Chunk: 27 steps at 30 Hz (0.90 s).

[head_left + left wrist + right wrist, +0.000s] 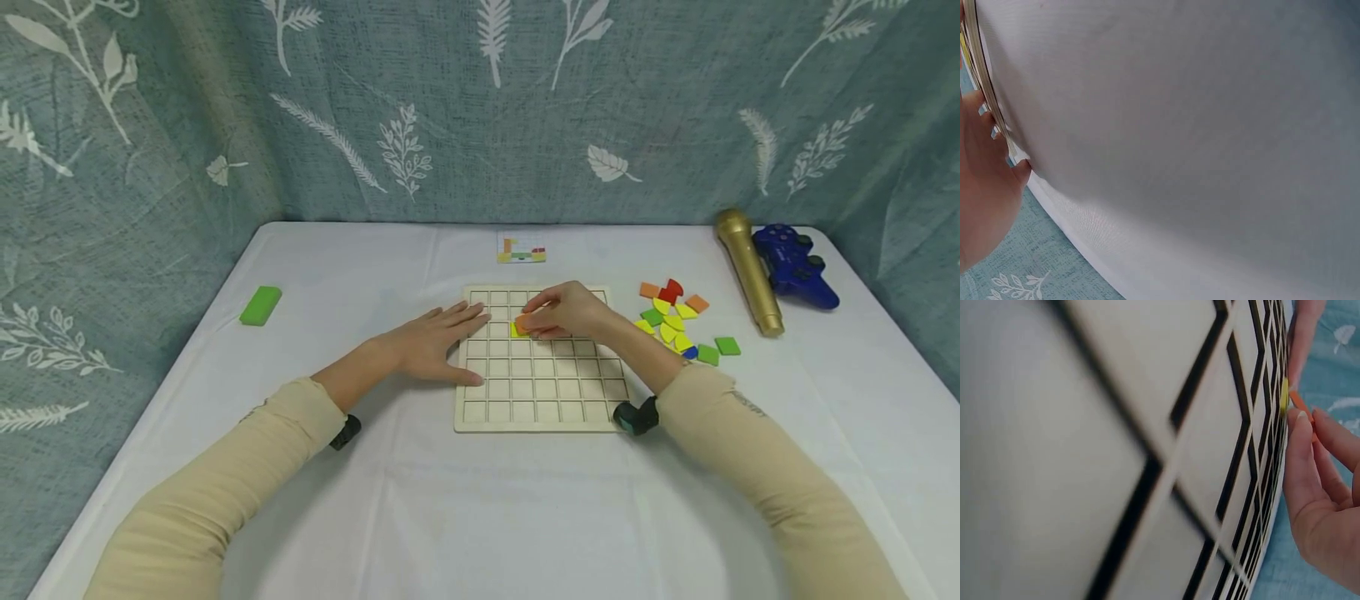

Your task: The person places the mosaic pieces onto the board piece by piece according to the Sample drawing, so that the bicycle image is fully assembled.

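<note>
A pale wooden grid board (525, 411) lies flat on the white table. My right hand (573, 311) pinches an orange tile (1299, 402) between thumb and fingers over the upper middle of the board. Right beside that tile, a yellow piece (515, 330) sits on the grid; it shows as a yellow edge in the right wrist view. My left hand (435, 343) rests with spread, straight fingers at the board's left edge, thumb toward its lower left side. The left wrist view catches that hand (988, 187) along the board's edge.
Loose red, orange, yellow, green and blue pieces (672, 322) lie right of the board. Farther right are a gold microphone (750, 275) and a blue game controller (797, 265). A small pattern card (521, 248) lies behind the board, a green block (260, 306) at far left.
</note>
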Tool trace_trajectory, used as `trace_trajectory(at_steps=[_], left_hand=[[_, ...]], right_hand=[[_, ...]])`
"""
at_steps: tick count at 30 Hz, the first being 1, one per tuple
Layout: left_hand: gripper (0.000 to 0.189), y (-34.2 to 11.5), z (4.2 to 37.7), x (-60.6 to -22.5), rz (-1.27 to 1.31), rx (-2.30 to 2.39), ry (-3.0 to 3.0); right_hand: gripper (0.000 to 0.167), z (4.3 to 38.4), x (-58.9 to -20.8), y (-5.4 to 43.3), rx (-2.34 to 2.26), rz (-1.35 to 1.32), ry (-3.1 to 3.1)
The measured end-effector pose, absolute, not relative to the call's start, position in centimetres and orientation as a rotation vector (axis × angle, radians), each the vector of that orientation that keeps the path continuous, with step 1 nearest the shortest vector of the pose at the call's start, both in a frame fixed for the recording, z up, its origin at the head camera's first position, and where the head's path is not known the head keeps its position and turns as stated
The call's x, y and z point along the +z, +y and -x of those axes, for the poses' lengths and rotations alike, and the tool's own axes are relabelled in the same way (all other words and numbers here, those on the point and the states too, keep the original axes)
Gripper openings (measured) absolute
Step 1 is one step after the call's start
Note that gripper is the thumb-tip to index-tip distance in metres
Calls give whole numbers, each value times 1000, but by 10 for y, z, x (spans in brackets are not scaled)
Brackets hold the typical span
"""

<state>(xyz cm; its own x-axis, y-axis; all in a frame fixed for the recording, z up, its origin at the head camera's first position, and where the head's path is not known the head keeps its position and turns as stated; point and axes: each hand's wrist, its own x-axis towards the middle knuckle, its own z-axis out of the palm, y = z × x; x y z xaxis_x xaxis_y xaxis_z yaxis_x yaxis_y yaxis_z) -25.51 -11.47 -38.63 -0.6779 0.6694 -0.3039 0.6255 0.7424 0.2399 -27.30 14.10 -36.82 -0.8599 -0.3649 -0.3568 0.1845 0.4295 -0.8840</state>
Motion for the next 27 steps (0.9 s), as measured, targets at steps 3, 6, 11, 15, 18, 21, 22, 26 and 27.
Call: trace_trajectory(at_steps=[3, 6, 11, 15, 18, 21, 22, 26, 27], left_hand=[[102, -115, 255, -385, -999, 165, 2570], [102, -114, 256, -385, -1008, 177, 2568], [103, -114, 256, -385, -999, 170, 2566], [103, -114, 256, -385, -994, 162, 2565], [103, -114, 256, -386, -997, 161, 2567], [102, -114, 256, -386, -996, 161, 2569], [102, -114, 256, -387, -996, 161, 2570], [102, -114, 256, -387, -992, 163, 2569], [102, -114, 256, -387, -993, 165, 2568]], right_hand=[[30, 272, -367, 135, -1426, 172, 2210], [28, 271, -367, 129, -1392, 204, 2257], [27, 271, -369, 124, -1302, 243, 2351], [26, 271, -370, 122, -1235, 265, 2409], [25, 271, -369, 121, -1223, 274, 2427], [25, 271, -369, 120, -1248, 275, 2412], [26, 271, -369, 120, -1265, 276, 2398], [28, 271, -369, 121, -1307, 264, 2338], [29, 271, -369, 121, -1313, 262, 2329]])
